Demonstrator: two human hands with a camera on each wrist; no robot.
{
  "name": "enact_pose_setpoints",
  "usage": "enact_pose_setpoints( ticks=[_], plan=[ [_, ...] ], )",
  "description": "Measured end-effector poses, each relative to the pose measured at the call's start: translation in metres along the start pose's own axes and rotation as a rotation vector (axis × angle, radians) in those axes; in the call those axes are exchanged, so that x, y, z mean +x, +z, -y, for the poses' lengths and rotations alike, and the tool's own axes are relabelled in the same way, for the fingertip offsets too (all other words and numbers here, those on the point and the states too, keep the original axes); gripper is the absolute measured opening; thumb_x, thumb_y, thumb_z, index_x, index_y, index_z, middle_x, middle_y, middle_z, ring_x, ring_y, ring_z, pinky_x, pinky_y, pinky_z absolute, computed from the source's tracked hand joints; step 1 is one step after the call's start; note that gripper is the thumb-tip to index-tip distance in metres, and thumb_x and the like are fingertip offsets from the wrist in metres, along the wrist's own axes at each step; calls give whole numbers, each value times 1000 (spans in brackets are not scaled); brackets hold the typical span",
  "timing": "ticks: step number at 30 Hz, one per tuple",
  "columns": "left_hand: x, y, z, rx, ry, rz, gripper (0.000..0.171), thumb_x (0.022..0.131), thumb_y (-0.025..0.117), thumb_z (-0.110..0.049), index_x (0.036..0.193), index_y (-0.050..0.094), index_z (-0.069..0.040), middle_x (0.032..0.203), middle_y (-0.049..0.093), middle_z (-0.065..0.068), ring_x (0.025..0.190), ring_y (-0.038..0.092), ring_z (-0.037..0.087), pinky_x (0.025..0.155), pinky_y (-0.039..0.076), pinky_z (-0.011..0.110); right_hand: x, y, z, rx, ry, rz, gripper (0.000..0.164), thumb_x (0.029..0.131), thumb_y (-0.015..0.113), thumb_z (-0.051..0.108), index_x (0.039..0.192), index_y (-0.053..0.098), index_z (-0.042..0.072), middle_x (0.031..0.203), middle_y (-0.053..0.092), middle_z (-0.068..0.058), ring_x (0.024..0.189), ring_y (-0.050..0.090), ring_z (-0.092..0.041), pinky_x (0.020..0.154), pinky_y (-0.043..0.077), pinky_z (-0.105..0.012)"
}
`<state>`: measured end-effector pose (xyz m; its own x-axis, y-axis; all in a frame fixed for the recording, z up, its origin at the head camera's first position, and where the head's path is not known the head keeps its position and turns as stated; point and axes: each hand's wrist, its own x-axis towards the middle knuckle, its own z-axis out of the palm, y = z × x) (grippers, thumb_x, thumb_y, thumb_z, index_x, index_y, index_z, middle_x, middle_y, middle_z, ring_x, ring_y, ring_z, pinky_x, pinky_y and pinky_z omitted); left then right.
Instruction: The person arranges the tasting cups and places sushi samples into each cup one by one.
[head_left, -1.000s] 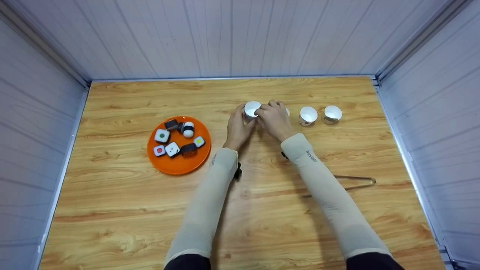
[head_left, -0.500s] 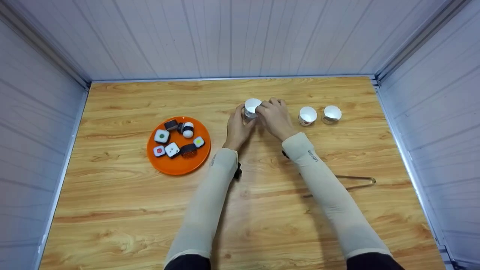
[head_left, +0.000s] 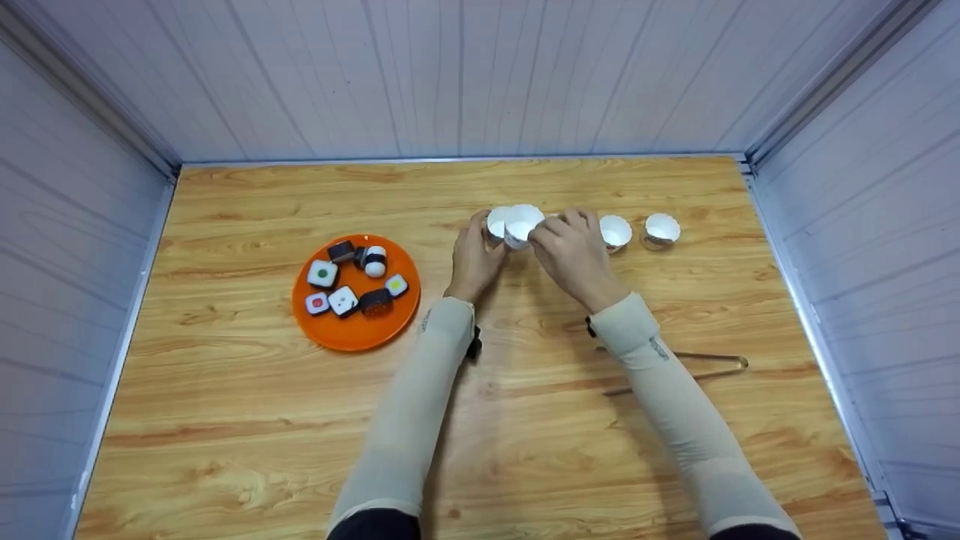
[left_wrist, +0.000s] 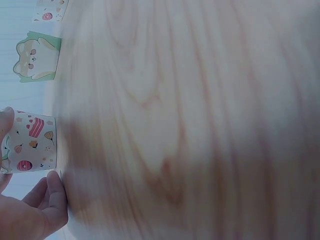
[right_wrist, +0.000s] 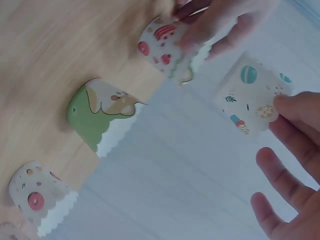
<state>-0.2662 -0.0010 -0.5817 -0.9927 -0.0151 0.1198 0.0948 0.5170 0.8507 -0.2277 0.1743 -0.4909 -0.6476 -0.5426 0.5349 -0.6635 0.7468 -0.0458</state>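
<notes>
Tabletop [head_left: 525, 420] supports the paper baking cup [left_wrist: 35, 142] gripped by the left hand [head_left: 474, 262], apparently for steadiness, while the right hand [head_left: 574, 253] pinches a raised second cup [head_left: 523, 223], probably to hold it clear.

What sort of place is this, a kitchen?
Probably not; it looks more like a work booth. Pale panelled walls stand round three sides of a wood-grain table, which holds paper cups and toy-like sushi on an orange plate.

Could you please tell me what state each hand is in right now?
Left hand: holding the leftmost cup.
Right hand: pinching the ice-cream-print cup.
</notes>
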Motion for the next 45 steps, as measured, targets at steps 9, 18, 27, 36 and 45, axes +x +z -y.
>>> enact_pose_setpoints(
  ticks=[9, 18, 27, 36, 45],
  plan=[
    [-1, -1, 1, -28, -27, 16, 65, 88, 80, -23, 142, 49, -3, 125, 63, 13, 114, 57, 23, 98, 43, 37, -47, 12, 33, -4, -123, 87, 15, 79, 84, 11, 85, 71, 5, 90, 69, -9, 83, 58, -31, 83, 45, -51],
    [-3, -1, -2, -14, -37, 20, 66, 90, 77, -27, 145, 48, -8, 134, 58, 10, 127, 50, 24, 106, 37, 37, -66, 32, 48, -27, -163, 151, 11, 91, 71, 11, 80, 70, 9, 85, 67, -5, 81, 55, -28, 84, 44, -49],
    [-3, 0, 0, -17, -47, 18, 65, 89, 78, -25, 144, 48, -8, 136, 57, 9, 129, 49, 23, 107, 36, 37, -67, 29, 46, 15, -146, 157, 1, 86, 73, 11, 87, 74, 10, 91, 68, -2, 84, 57, -28, 83, 45, -49],
    [-2, 1, 1, -11, -51, 18, 66, 89, 78, -26, 145, 47, -9, 133, 57, 9, 125, 51, 21, 105, 38, 35, -49, 16, 27, 83, -83, 137, 6, 87, 75, 9, 93, 76, 9, 94, 71, -4, 87, 59, -27, 84, 45, -51],
    [-2, 0, 0, 3, -41, 34, 68, 90, 76, -29, 146, 45, -8, 132, 58, 11, 125, 52, 25, 104, 39, 38, -21, 13, -1, 20, 3, 116, 7, 90, 73, 12, 96, 77, 11, 95, 71, -5, 87, 60, -29, 84, 45, -52]
  ],
)
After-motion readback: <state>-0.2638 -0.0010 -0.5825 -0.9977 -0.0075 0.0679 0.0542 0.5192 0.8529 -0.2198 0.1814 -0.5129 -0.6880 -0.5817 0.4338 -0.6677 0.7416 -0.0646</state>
